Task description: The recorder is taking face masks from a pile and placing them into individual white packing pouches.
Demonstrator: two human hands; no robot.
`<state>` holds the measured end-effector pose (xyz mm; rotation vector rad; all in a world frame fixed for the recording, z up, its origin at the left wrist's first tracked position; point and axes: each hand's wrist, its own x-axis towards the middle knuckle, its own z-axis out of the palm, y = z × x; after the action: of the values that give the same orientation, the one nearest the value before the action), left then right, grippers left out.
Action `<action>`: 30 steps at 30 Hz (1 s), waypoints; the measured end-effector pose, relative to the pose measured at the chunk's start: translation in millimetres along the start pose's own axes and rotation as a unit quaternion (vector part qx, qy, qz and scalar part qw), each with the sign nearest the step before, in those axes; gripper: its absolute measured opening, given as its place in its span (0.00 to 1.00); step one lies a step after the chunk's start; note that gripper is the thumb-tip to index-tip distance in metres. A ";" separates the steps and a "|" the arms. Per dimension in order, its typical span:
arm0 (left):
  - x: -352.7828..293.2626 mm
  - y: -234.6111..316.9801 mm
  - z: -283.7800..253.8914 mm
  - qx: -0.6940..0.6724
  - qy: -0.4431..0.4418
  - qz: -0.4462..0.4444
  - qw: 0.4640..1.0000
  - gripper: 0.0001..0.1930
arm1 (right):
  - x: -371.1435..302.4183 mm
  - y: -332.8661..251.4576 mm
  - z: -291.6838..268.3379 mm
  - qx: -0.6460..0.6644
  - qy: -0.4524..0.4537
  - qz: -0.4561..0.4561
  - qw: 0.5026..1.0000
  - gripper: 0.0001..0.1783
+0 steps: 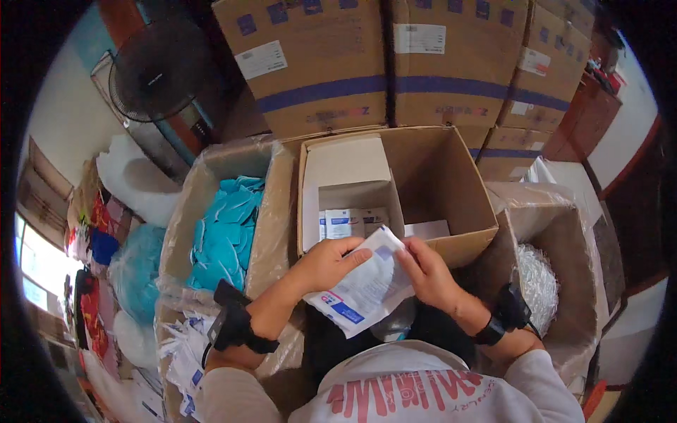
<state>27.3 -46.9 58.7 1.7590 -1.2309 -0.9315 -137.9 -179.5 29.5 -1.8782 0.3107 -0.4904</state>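
Observation:
A white flat packet with blue print [370, 285] is held in front of my body, tilted, its upper edge toward the cartons. My left hand [326, 266] grips its left side, thumb on top. At the upper right corner, my right hand [429, 273] pinches the same packet between thumb and fingers. Just beyond stands an open brown carton [458, 190]. Inside its left part sits a white box [347, 158] with its flap raised, and several similar packets [344, 222] show in it. A white piece [427, 229] lies low in the carton's right part.
To the left, a plastic-lined carton [211, 158] holds teal flat pouches [226, 233]. Nearer, more white packets [187, 356] lie heaped. On the right, another carton [575, 282] contains crinkled clear plastic [537, 289]. Tall sealed cartons [317, 63] and a black fan [159, 70] stand behind.

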 end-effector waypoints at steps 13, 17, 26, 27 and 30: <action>-34.4 2.6 22.7 0.239 -0.081 0.112 0.961 0.13 | 1.3 -31.9 -5.7 -0.363 -0.329 -0.140 0.861 0.19; -35.1 -39.8 48.9 -0.131 -0.071 0.061 0.987 0.15 | -6.2 -26.8 0.2 -0.412 -0.258 -0.267 0.832 0.17; -4.1 -100.4 45.1 -0.002 0.223 0.057 0.973 0.13 | -32.5 -47.0 8.0 -0.368 -0.205 -0.377 0.825 0.14; 0.5 -110.5 36.6 0.013 0.291 0.082 0.953 0.14 | -37.5 -54.0 6.8 -0.357 -0.196 -0.383 0.829 0.15; 1.7 -104.3 9.8 0.005 0.337 0.078 0.938 0.14 | -50.6 -46.5 9.8 -0.305 -0.158 -0.377 0.860 0.15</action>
<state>59.2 -26.8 -39.0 1.7412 -0.8955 -0.1837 -178.7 -132.9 60.8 -2.6467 -0.5977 -0.6275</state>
